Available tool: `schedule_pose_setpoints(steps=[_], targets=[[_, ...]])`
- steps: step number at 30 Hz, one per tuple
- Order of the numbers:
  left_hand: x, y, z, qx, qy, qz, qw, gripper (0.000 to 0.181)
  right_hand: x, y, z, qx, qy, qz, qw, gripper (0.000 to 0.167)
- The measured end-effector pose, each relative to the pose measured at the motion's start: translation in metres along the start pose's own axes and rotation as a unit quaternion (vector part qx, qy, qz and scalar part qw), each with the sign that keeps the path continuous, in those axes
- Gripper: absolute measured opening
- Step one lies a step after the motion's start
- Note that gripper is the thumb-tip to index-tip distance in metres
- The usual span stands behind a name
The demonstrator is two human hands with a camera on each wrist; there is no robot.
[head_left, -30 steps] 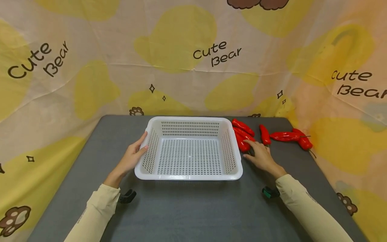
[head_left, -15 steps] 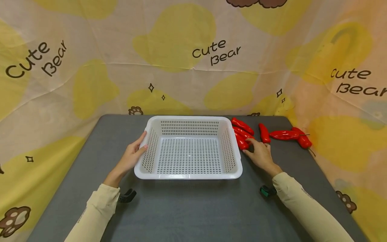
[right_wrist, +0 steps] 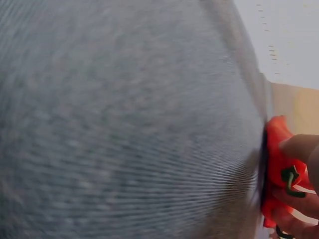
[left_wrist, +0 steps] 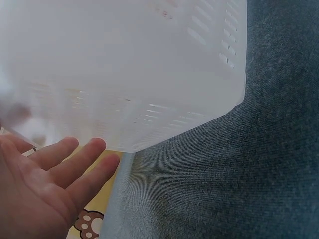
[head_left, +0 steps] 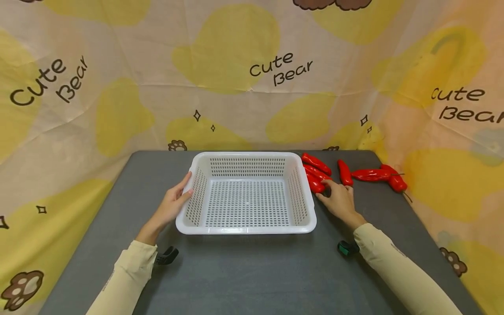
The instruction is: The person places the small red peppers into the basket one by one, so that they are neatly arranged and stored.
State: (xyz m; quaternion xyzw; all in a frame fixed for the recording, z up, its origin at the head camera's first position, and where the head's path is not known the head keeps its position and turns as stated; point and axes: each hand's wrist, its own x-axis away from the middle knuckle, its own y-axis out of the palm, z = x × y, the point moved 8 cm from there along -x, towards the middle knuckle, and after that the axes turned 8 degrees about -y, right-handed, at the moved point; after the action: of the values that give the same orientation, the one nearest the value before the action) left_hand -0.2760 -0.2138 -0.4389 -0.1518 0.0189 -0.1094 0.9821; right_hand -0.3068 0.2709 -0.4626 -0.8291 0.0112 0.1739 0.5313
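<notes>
Nearest the person, the dark grey, fabric-textured table (head_left: 252, 275) runs under both wrists. The left hand (head_left: 172, 203) pinches the side of a white, rectangular, slotted plastic basket (head_left: 246, 230), thumb over the rim and fingers against the outer wall. Ahead of the right hand (head_left: 341, 203), its thumb and fingers close on a glossy red pepper (head_left: 315, 187), just beside the basket's wall; the right wrist view shows a curved green stem (right_wrist: 294, 186) close by the fingers.

A sound grip here probably means pressing the pepper's smooth body rather than its stem, clear of the neighbours, with the left hand steadying the basket.

Inside the basket, between the hands, the slotted floor shows bare. Just beyond the right fingertips lie more red peppers (head_left: 316, 164) beside the basket; another single red pepper (head_left: 344, 172) lies beyond the knuckles, and two overlapping red peppers (head_left: 370, 176) farther right.
</notes>
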Motion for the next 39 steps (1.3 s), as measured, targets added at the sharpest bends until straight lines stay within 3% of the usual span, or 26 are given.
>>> schedule_pose_setpoints(steps=[9,15,21,26,34,36,39], targets=[[-0.003,0.002,-0.006,0.001,0.002,-0.005,1.0000,0.062,-0.005,-0.021,0.007,-0.099,0.043,0.008,0.9941,0.045],[-0.004,0.000,-0.006,-0.010,0.005,0.000,0.9999,0.061,-0.012,-0.036,0.006,-0.126,0.043,0.048,0.9899,0.044],[-0.001,0.001,-0.003,-0.008,0.007,0.002,0.9999,0.061,-0.015,-0.051,0.005,-0.176,0.048,0.110,0.9769,0.041],[0.000,0.001,-0.003,-0.004,0.006,0.002,1.0000,0.060,-0.017,-0.070,-0.001,-0.213,0.043,0.141,0.9659,0.039],[-0.002,0.001,-0.003,0.000,0.009,0.006,0.9999,0.060,-0.020,-0.098,-0.014,-0.238,0.013,0.156,0.9587,0.040],[-0.002,0.001,-0.004,0.000,0.010,0.005,0.9999,0.060,-0.022,-0.102,-0.016,-0.271,0.000,0.168,0.9477,0.039],[-0.002,0.001,-0.005,0.005,0.012,0.002,0.9999,0.061,-0.025,-0.110,-0.020,-0.330,-0.025,0.203,0.9216,0.038]])
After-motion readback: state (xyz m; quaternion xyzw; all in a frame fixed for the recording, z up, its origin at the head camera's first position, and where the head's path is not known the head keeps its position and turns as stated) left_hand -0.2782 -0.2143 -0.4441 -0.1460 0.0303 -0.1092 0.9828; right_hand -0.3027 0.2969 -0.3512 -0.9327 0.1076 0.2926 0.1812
